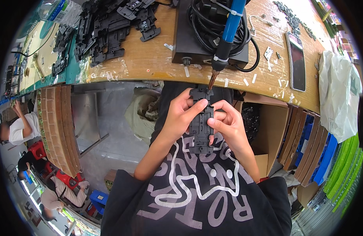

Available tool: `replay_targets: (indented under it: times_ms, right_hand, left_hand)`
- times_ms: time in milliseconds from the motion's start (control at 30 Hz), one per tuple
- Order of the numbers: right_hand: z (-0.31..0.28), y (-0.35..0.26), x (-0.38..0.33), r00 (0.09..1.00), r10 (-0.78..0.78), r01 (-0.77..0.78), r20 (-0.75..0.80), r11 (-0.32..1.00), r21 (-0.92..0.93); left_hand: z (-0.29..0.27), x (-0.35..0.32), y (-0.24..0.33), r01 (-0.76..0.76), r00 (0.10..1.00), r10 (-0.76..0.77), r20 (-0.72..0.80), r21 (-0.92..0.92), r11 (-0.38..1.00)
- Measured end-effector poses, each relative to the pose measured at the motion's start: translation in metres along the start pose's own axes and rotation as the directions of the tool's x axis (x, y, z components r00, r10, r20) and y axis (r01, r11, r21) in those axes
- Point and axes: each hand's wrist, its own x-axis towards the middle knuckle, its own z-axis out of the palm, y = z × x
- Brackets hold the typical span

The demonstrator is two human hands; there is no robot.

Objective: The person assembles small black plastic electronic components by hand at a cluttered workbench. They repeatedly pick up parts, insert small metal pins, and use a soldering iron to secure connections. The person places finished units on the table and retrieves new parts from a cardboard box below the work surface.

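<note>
Black plastic part [201,124] sits just below the tabletop [150,59] edge, over the lap. Its long axis points away, top under the screwdriver [224,43] tip. Left hand [180,116] and right hand [228,125] each keep a closed grip on it.

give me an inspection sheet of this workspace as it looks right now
surface: curved wooden bench top wrapped in clear film, bits of tape stuck on it
job's things: long black plastic part; blue-handled powered screwdriver hanging with its tip at the part's top end
clutter: heap of black plastic parts; small screws; dark phone; white plastic bag
grippers: left hand and right hand both grip the part
cables: black coiled cable on a black box
surroundings: cardboard boxes under the bench; other people seated at left
</note>
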Motion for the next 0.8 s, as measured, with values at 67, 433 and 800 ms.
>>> replay_targets:
  times_ms: [67, 433, 800]
  right_hand:
    - [0.0, 0.001, 0.001, 1.0, -0.004, 0.004, 0.0, 1.0, -0.003]
    - [0.0, 0.002, 0.002, 0.999, -0.007, 0.006, -0.04, 1.0, -0.011]
    - [-0.215, 0.017, -0.037, 0.785, 0.03, -0.448, -0.618, 0.717, -0.534]
  left_hand:
    - [0.0, 0.001, -0.001, -0.008, 1.0, 0.008, 0.002, -0.002, 1.0]
    - [-0.003, 0.002, 0.0, 0.047, 0.999, -0.049, 0.012, 0.133, 0.99]
    - [-0.064, -0.029, 0.078, 0.059, 0.926, 0.177, -0.334, 0.591, 0.805]
